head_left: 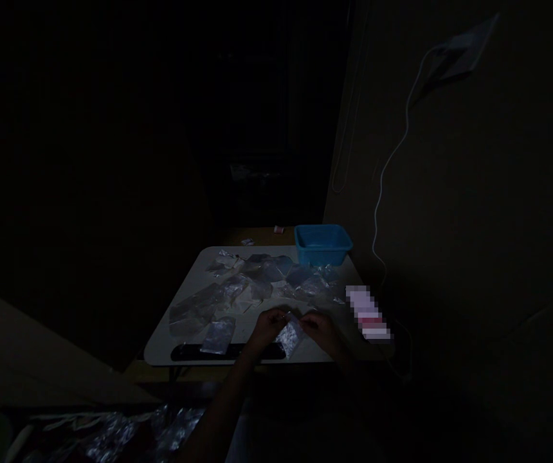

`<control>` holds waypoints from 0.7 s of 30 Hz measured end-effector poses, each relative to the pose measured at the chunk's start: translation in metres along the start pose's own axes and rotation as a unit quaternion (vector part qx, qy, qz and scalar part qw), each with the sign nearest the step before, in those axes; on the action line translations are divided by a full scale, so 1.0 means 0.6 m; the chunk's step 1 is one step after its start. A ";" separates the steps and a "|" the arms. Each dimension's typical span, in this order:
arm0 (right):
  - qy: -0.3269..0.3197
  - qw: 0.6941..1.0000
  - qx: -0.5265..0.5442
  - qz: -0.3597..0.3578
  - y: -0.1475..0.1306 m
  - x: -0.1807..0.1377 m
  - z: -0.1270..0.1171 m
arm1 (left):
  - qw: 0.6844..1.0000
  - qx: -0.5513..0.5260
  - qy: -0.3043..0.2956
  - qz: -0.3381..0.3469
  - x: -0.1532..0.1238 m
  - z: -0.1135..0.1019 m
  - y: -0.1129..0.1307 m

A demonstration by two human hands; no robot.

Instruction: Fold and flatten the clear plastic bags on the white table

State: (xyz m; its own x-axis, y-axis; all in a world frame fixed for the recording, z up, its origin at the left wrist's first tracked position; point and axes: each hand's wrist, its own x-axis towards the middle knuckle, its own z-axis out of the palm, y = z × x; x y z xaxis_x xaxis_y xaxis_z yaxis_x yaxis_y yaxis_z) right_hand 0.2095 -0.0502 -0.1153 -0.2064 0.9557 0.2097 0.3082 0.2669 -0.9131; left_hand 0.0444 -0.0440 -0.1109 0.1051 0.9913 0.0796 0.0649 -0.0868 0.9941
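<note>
Both my hands hold a small clear plastic bag [290,338] by its upper edge, over the front of a white folding table [187,289]. My left hand [267,326] pinches the bag's left corner. My right hand [321,326] grips the right corner, with its fingers pressed together. What fills the bag is too dark to make out. To the left, another small plastic bag [218,335] lies partly across the dark slot [252,351] in the tabletop. Crumpled clear plastic sheets [242,286] spread behind my hands.
A blue plastic basin [323,245] stands at the table's back right corner. A lit, pixelated screen [368,314] lies at the right edge. A white cable [377,199] hangs from the wall outlet [460,54]. More shiny plastic [117,434] lies at lower left. The room is very dark.
</note>
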 end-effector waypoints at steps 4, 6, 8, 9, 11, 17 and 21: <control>0.003 1.000 0.008 0.003 0.003 0.000 0.001 | 1.000 -0.002 -0.003 0.004 -0.002 -0.001 0.000; 0.007 1.000 0.006 0.008 0.004 0.000 0.002 | 1.000 0.003 -0.002 0.007 -0.002 -0.002 0.000; 0.005 1.000 0.004 0.008 0.004 0.000 0.003 | 1.000 0.006 0.003 0.010 -0.001 -0.003 -0.001; 0.005 1.000 0.003 0.007 0.005 0.000 0.003 | 1.000 0.006 0.004 0.009 -0.001 -0.003 -0.002; 0.002 1.000 0.001 0.003 0.005 0.000 0.003 | 1.000 0.005 0.003 0.006 0.000 -0.003 -0.003; 0.009 1.000 -0.007 -0.018 0.004 0.000 0.001 | 1.000 0.002 -0.003 0.012 -0.004 -0.002 0.000; 0.002 1.000 -0.003 -0.010 0.005 0.001 0.002 | 1.000 -0.010 -0.014 0.013 -0.006 0.000 0.006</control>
State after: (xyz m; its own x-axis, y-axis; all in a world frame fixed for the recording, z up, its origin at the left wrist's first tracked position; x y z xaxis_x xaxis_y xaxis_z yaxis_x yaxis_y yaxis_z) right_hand 0.2094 -0.0492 -0.1183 -0.2085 0.9508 0.2292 0.3098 0.2865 -0.9066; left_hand 0.0439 -0.0480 -0.1078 0.1343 0.9854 0.1042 0.0425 -0.1107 0.9929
